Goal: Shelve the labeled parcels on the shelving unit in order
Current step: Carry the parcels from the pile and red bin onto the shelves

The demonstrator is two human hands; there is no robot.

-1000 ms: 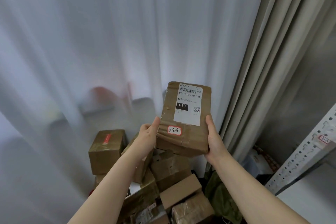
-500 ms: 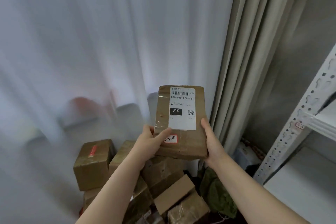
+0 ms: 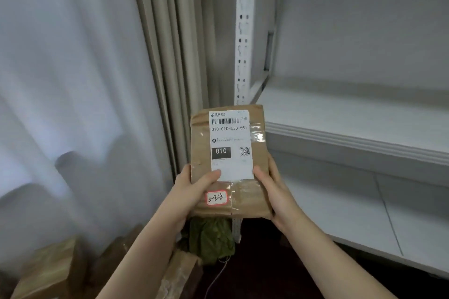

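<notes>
I hold a brown taped parcel [image 3: 201,143] upright in front of me, with a white shipping label reading 010 and a small red-edged sticker marked 3-2-8 near its lower edge. My left hand [image 3: 194,189] grips its lower left side, thumb on the label. My right hand [image 3: 272,189] grips its lower right side. The white metal shelving unit [image 3: 340,138] fills the right of the view, its slotted upright post [image 3: 243,43] just behind the parcel and bearing a tag marked 32.
A beige curtain [image 3: 165,56] and sheer white curtain [image 3: 73,68] hang at left. Several brown boxes [image 3: 48,272] lie on the floor at lower left, with a green bag [image 3: 209,238] below the parcel. Two bare shelf boards show at right.
My view has swung right from the parcel pile to the shelving unit. The parcel stays in both hands, and my left thumb now lies on the label.
</notes>
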